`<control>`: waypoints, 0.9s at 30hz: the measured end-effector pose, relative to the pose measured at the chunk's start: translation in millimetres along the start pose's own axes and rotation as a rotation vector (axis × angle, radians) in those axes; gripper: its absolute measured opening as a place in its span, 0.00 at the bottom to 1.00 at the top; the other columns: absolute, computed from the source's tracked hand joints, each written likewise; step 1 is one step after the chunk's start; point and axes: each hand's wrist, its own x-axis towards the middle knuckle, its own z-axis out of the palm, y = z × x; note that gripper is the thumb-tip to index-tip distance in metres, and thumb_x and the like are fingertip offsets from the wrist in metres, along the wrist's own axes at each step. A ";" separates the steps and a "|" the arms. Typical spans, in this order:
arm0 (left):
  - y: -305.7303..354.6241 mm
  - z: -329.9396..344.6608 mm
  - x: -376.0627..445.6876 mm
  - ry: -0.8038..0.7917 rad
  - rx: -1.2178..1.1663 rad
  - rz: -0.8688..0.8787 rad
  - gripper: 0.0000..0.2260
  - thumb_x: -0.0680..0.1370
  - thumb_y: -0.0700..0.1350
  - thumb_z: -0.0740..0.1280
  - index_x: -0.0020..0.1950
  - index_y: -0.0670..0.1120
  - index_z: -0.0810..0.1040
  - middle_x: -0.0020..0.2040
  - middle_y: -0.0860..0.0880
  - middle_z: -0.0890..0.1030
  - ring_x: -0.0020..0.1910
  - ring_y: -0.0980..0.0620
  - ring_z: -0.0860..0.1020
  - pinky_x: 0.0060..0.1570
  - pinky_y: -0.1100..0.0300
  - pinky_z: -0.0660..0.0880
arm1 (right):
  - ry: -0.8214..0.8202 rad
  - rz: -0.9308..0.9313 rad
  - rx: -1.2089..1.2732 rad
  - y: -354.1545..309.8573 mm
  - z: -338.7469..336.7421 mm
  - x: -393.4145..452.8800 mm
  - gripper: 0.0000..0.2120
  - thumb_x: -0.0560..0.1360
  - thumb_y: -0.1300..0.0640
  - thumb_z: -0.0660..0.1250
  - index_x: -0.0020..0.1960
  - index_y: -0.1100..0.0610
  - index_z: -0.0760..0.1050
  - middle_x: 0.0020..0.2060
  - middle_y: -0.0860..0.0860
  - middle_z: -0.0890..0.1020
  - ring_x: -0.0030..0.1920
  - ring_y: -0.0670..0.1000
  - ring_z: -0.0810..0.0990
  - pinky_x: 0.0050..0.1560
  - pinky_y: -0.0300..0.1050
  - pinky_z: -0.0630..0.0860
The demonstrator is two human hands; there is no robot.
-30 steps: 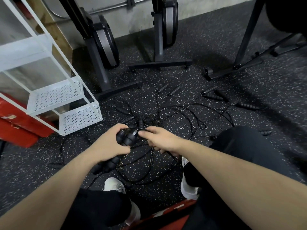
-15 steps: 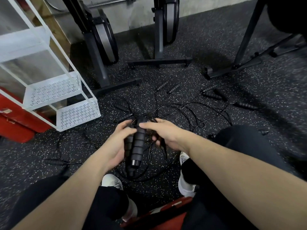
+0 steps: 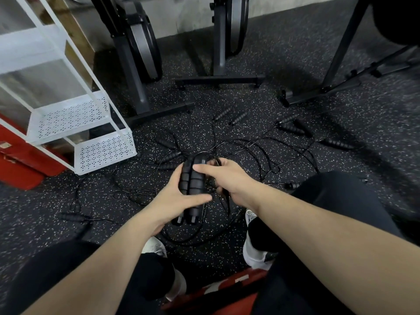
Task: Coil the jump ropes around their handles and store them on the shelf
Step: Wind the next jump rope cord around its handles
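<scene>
Between the knees, above the speckled black rubber floor [image 3: 295, 64]: one pair of black ribbed foam jump-rope handles [image 3: 192, 183], held side by side, roughly upright. Left hand [image 3: 175, 201] grips the pair from the left, fingers curled beneath, thumb across the front. Right hand [image 3: 223, 178] touches the handle tops with thumb and forefinger; its lower fingers curl around what looks like thin black cable [image 3: 204, 214], though the contact is partly hidden.

Step in hand, as judged: winding this rope's cable about its paired handles. To do it well, keep the handles pressed together and level, feed the cable under light tension, lay turns neatly next to one another, and draw slack free of the floor tangle so no neighbouring rope is dragged in.

Count: handles in hand, two. Loose black ribbed handles on floor [image 3: 336, 144], about a dozen visible, some blurred; exact rope number cannot be told from the tangle. White perforated metal shelf unit [image 3: 68, 114], one, at left, lower tiers showing no ropes. Dark exercise machines [image 3: 141, 42], two upright, against the wall.
</scene>
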 end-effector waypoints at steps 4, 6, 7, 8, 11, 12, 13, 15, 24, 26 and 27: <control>-9.6 10.4 3.2 0.153 0.094 -0.087 0.36 0.72 0.45 0.77 0.72 0.59 0.58 0.55 0.53 0.80 0.50 0.52 0.81 0.33 0.59 0.72 | -0.020 -0.055 -0.131 0.0 3.2 -3.3 0.11 0.73 0.49 0.77 0.49 0.51 0.79 0.37 0.44 0.79 0.32 0.44 0.71 0.27 0.35 0.66; -10.7 12.1 5.7 0.209 0.104 -0.121 0.30 0.73 0.46 0.75 0.68 0.54 0.61 0.54 0.50 0.80 0.46 0.51 0.80 0.31 0.59 0.70 | -0.005 -0.118 -0.213 -0.8 5.0 -2.4 0.11 0.75 0.48 0.75 0.53 0.52 0.79 0.40 0.44 0.81 0.36 0.44 0.74 0.30 0.35 0.67; -10.5 10.7 7.1 0.243 0.112 -0.099 0.28 0.73 0.46 0.75 0.66 0.53 0.63 0.54 0.49 0.79 0.47 0.51 0.80 0.32 0.58 0.70 | 0.016 -0.146 -0.271 -1.9 5.4 -1.1 0.12 0.77 0.46 0.72 0.55 0.52 0.78 0.43 0.45 0.82 0.39 0.44 0.76 0.33 0.37 0.69; -11.1 7.8 9.2 0.284 0.117 -0.060 0.26 0.73 0.46 0.75 0.65 0.52 0.65 0.56 0.48 0.78 0.49 0.51 0.79 0.34 0.58 0.71 | 0.036 -0.161 -0.332 -3.7 5.4 -0.5 0.13 0.78 0.45 0.70 0.56 0.53 0.77 0.44 0.45 0.82 0.41 0.45 0.77 0.37 0.39 0.70; -11.7 -2.6 11.8 0.392 -0.010 -0.006 0.19 0.74 0.45 0.73 0.63 0.51 0.72 0.55 0.49 0.80 0.48 0.51 0.79 0.42 0.56 0.73 | -0.008 -0.169 -0.453 -8.8 3.3 -4.2 0.13 0.82 0.43 0.62 0.53 0.52 0.76 0.39 0.46 0.80 0.36 0.46 0.76 0.41 0.44 0.74; -12.1 -6.1 12.1 0.423 -0.107 -0.017 0.17 0.75 0.44 0.72 0.63 0.50 0.74 0.53 0.48 0.81 0.46 0.50 0.78 0.44 0.56 0.73 | -0.073 -0.185 -0.485 -10.1 3.7 -7.1 0.13 0.83 0.43 0.61 0.53 0.52 0.77 0.36 0.45 0.79 0.33 0.44 0.76 0.42 0.44 0.76; -12.5 -9.7 12.0 0.456 -0.208 -0.032 0.15 0.76 0.44 0.71 0.62 0.50 0.76 0.51 0.47 0.82 0.44 0.50 0.78 0.44 0.55 0.73 | -0.151 -0.213 -0.536 -11.1 5.1 -11.2 0.13 0.84 0.44 0.60 0.54 0.51 0.78 0.34 0.45 0.80 0.31 0.42 0.76 0.44 0.44 0.76; -14.5 -16.0 13.4 0.516 -0.363 -0.051 0.13 0.77 0.45 0.70 0.62 0.52 0.79 0.50 0.47 0.82 0.43 0.49 0.77 0.42 0.55 0.72 | -0.301 -0.257 -0.610 -9.4 12.6 -18.7 0.11 0.84 0.44 0.58 0.57 0.48 0.77 0.35 0.46 0.84 0.34 0.37 0.79 0.50 0.45 0.77; -18.4 -24.5 24.6 0.524 -0.784 -0.227 0.11 0.80 0.47 0.66 0.59 0.44 0.74 0.42 0.45 0.78 0.34 0.49 0.77 0.32 0.57 0.75 | -0.540 -0.006 -0.512 13.7 28.5 -28.7 0.10 0.87 0.53 0.54 0.55 0.58 0.70 0.33 0.55 0.81 0.40 0.56 0.82 0.42 0.45 0.78; -19.0 -28.2 25.5 0.511 -0.782 -0.208 0.11 0.80 0.47 0.65 0.60 0.44 0.74 0.41 0.45 0.78 0.33 0.49 0.77 0.30 0.58 0.75 | -0.570 -0.046 -0.639 9.8 25.8 -32.1 0.13 0.87 0.50 0.53 0.55 0.56 0.74 0.32 0.52 0.82 0.40 0.50 0.83 0.47 0.39 0.73; -19.1 -28.4 25.7 0.498 -0.763 -0.203 0.11 0.81 0.47 0.65 0.61 0.44 0.74 0.40 0.46 0.79 0.34 0.49 0.77 0.32 0.57 0.76 | -0.564 -0.066 -0.680 8.8 25.4 -32.7 0.15 0.87 0.49 0.53 0.57 0.55 0.74 0.31 0.51 0.82 0.39 0.49 0.83 0.47 0.39 0.72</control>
